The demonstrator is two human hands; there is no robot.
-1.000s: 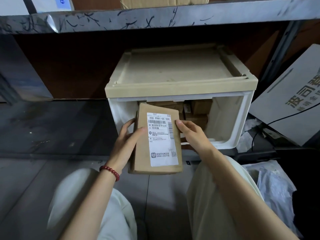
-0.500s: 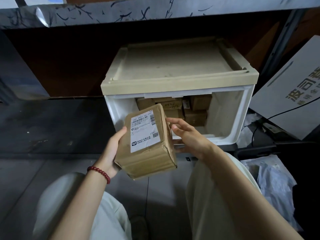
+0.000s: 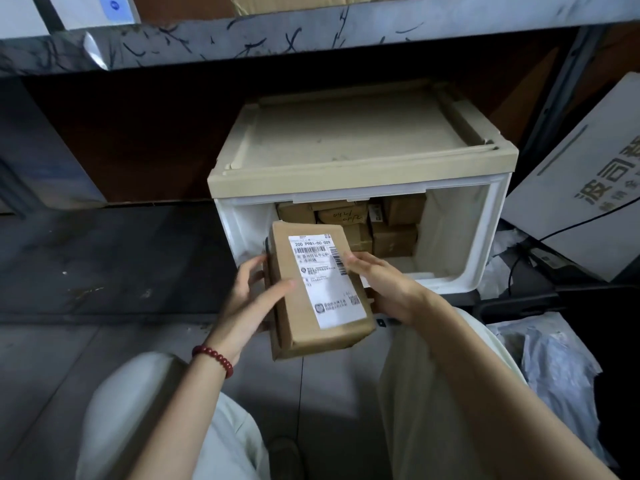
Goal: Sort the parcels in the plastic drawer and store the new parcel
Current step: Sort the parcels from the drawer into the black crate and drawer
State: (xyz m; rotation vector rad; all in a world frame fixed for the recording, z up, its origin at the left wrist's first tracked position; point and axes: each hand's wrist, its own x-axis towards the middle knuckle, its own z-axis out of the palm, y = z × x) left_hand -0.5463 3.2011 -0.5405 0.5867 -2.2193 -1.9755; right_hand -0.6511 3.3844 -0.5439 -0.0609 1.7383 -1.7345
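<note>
Head view: gripped parcel in both hands at drawer mouth

Held the parcel (image 3: pixel 320 296) with its label (image 3: pixel 322 258) up and slightly tilted, just in front of the open mouth of the drawer (image 3: pixel 460 237), over the floor (image 3: pixel 104 341). Gripped its left side with the left hand (image 3: pixel 252 299), thumb laid across the top face next to the label, fingers curled behind the edge. Gripped its right side with the right hand (image 3: pixel 384 285), fingers bent over the label's barcode edge. Wore a red bracelet (image 3: pixel 213 355) on the left wrist. Showed a stack (image 3: pixel 394 237) of brown boxes at the back of the drawer, one scrawled with dark handwriting. Showed a beige lid (image 3: pixel 346 143) on the drawer, a marbled shelf (image 3: pixel 311 32) overhead, a white board (image 3: pixel 588 188) with grey characters leaning at the right, and crumpled plastic (image 3: pixel 554 368) below it.
</note>
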